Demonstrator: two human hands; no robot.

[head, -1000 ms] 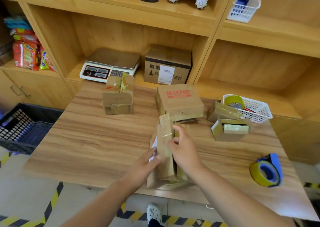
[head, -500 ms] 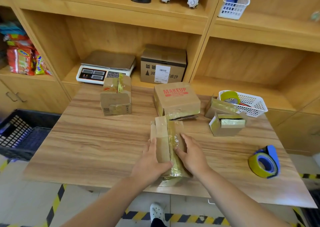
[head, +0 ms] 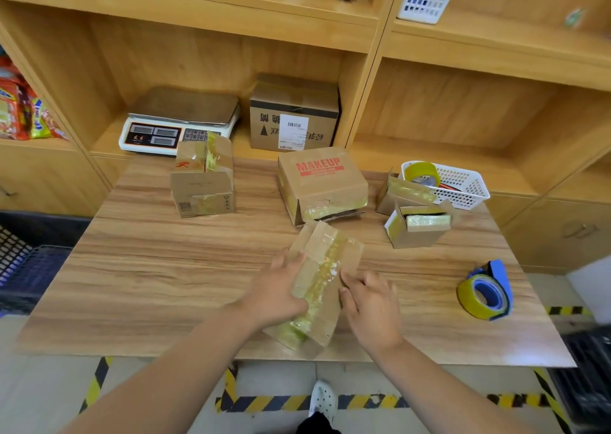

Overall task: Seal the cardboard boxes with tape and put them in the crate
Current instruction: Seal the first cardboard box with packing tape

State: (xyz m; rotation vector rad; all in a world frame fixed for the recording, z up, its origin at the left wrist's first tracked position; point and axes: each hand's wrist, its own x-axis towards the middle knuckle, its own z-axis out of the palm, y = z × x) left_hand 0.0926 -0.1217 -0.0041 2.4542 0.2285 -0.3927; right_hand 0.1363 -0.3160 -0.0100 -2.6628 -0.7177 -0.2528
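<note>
Clearly the step in hand is pressing down tape: a long taped cardboard box (head: pixel 325 268) lies slanted on the tabletop (head: pixel 165 268) near its front edge, between both hands. The left hand (head: pixel 281 296) lies flat along the box's left side, fingers (head: pixel 292 258) straight and gripping nothing, probably to steady it. The right hand (head: pixel 372 311) has loosely bent fingers (head: pixel 352 278) whose tips touch the right edge beside the yellowish tape strip. They hold nothing either, and seem to be smoothing the seam.

Three more boxes stand apart behind: a taped one (head: pixel 202 182) at the left, the MAKEUP box (head: pixel 322 182) with its front flap gaping, and a small open box (head: pixel 418 227) at the right. A blue tape dispenser (head: pixel 486 293) lies within the right hand's reach. Off the tabletop's left edge, the dark crate (head: pixel 23 268) waits for finished boxes.
</note>
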